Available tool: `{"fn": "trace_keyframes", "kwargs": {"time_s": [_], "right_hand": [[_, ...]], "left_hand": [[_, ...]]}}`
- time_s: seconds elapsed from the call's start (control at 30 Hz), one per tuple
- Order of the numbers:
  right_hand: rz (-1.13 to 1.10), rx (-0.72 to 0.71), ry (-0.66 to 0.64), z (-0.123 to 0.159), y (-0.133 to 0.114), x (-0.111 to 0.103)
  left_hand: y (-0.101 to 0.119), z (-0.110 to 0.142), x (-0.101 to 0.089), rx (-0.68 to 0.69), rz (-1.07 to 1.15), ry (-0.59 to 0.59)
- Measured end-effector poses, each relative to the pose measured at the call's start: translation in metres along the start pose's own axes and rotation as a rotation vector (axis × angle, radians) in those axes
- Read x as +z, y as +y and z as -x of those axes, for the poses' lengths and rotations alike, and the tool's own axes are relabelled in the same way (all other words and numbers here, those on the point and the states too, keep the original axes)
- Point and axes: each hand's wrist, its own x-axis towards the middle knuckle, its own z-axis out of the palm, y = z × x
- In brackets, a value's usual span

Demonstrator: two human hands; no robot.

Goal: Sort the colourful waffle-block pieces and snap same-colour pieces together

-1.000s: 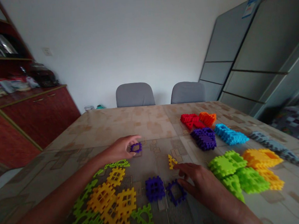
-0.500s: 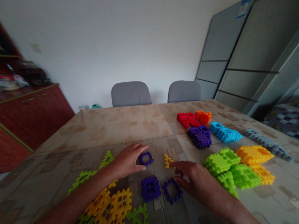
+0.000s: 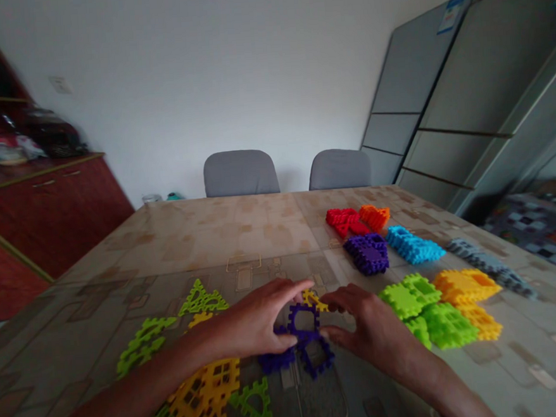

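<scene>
My left hand (image 3: 266,317) curves over a purple square frame block (image 3: 305,319), its thumb at the lower left corner and its fingers along the far side. The frame lies against a second purple frame block (image 3: 315,355) nearer me. Partly under the left hand is a purple square block with a grid centre (image 3: 275,360). My right hand (image 3: 362,317) is to the right, thumb and fingers apart. Its index fingertip reaches a small yellow triangle block (image 3: 321,304) just behind the frame; its thumb is close to the frame's right side.
Yellow blocks (image 3: 205,391) and green triangle blocks (image 3: 256,400) lie around my left forearm. Right of my hands are stacks of light green (image 3: 408,301), yellow (image 3: 467,284), purple (image 3: 367,253), blue (image 3: 414,245), red (image 3: 343,220), orange (image 3: 374,216) and grey blocks (image 3: 491,266).
The purple frame has moved right and nearer me along with my left hand, coming against the second frame. My right hand has shifted slightly up; its thumb and fingers are spread wider.
</scene>
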Motion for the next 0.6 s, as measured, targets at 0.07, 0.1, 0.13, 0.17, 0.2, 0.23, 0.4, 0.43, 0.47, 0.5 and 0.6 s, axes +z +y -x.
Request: {"fn": "trace_keyframes", "kwargs": {"time_s": [0.07,0.1,0.13,0.17,0.2,0.23,0.4,0.43,0.47,0.5,0.6], "right_hand": [[0.021,-0.002,-0.016,0.000,-0.006,0.000],[0.032,-0.005,-0.024,0.000,-0.009,0.000],[0.041,-0.009,-0.037,0.001,-0.012,0.001],[0.049,-0.012,-0.052,0.001,-0.014,0.001],[0.060,-0.013,-0.067,0.001,-0.016,0.001],[0.077,-0.013,-0.078,0.001,-0.018,0.002],[0.130,-0.014,-0.097,0.004,-0.021,0.004],[0.117,-0.016,-0.103,0.004,-0.021,0.004],[0.108,-0.015,-0.110,0.004,-0.022,0.004],[0.108,-0.008,-0.121,0.004,-0.023,0.003],[0.170,0.016,-0.165,0.004,-0.026,0.002]], "left_hand": [[0.006,-0.001,0.003,-0.010,0.026,0.012],[0.007,0.000,0.005,-0.010,0.033,0.016],[0.007,0.000,0.006,-0.005,0.034,0.016],[0.007,0.000,0.007,0.003,0.032,0.015],[0.007,0.001,0.008,0.012,0.030,0.011],[0.007,0.002,0.009,0.018,0.029,0.008],[0.008,0.002,0.013,0.044,0.047,-0.010],[0.008,0.002,0.013,0.048,0.054,-0.016],[0.008,0.002,0.014,0.051,0.062,-0.020],[0.007,0.001,0.014,0.051,0.067,-0.021],[0.007,0.001,0.013,0.037,0.075,-0.012]]}}
